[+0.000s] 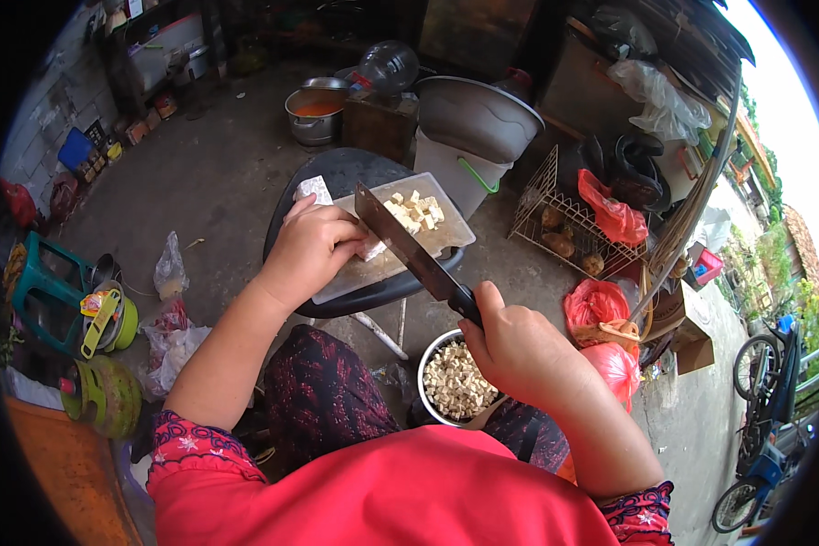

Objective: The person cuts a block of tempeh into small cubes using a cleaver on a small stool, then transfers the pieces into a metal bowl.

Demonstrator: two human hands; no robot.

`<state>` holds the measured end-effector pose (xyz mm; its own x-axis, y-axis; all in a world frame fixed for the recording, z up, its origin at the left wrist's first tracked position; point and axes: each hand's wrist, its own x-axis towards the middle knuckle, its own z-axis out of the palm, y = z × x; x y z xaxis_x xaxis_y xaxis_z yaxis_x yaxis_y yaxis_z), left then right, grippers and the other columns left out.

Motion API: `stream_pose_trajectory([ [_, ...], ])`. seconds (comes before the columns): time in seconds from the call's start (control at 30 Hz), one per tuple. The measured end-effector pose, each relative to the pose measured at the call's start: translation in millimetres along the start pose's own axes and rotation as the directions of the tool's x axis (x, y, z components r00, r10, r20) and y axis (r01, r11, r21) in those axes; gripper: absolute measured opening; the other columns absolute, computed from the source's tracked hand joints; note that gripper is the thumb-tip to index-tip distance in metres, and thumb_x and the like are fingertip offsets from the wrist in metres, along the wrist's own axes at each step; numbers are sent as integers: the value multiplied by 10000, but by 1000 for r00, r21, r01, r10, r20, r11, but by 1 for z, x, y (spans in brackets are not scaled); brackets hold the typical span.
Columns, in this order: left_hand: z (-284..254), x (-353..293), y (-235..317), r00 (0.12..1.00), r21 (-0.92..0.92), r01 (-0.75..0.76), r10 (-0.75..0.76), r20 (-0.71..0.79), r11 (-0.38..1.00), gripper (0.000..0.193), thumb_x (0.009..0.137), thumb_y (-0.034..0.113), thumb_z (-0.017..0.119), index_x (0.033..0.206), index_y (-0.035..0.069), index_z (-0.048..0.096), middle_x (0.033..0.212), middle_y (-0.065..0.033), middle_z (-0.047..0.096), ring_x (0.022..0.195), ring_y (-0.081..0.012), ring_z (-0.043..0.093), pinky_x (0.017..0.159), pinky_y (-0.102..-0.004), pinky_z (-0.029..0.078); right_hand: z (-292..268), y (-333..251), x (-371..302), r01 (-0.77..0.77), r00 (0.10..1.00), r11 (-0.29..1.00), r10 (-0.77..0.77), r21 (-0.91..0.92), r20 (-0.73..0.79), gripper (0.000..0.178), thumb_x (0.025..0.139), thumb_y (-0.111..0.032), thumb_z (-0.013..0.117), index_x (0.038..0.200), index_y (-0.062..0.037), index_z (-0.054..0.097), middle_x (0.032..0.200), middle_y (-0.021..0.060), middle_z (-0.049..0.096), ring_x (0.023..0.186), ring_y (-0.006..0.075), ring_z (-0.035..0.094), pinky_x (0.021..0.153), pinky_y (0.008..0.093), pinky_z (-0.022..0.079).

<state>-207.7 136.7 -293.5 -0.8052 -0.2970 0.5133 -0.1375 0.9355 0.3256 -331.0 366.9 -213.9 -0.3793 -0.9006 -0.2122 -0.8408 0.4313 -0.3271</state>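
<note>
Centre frame: left hand (308, 250) pressed on white tofu block (370, 247), cutting board (446, 238); right hand (519, 350) clasping cleaver (408, 247) handle; tofu likely soft, crumbly, wants gentle side hold

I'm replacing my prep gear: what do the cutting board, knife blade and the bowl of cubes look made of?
Cutting board: pale, slightly translucent, likely plastic. Knife blade: dark, dull metal, probably steel. Bowl: thin shiny grey rim, likely stainless steel or aluminium.
</note>
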Motion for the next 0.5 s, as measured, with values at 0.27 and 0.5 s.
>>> stream_pose_trajectory([
  [0.27, 6, -3, -6, 999, 0, -12, 12, -44, 1000, 98, 748, 122, 644, 819, 73, 689, 893, -40, 658, 899, -225, 603, 989, -442, 348, 9, 20, 17, 37, 998, 997, -41, 62, 56, 273, 905, -229, 470, 964, 29, 404, 696, 253, 598, 708, 457, 586, 650, 531, 447],
  [0.5, 1, -6, 4, 998, 77, 30, -26, -58, 997, 121, 738, 139, 665, 846, 93, 694, 1031, -31, 647, 984, -217, 587, 1034, -464, 299, -4, 11, -1, 38, 998, 995, -33, 94, -48, 277, 899, -236, 495, 965, 12, 394, 715, 258, 601, 722, 446, 589, 678, 527, 441],
])
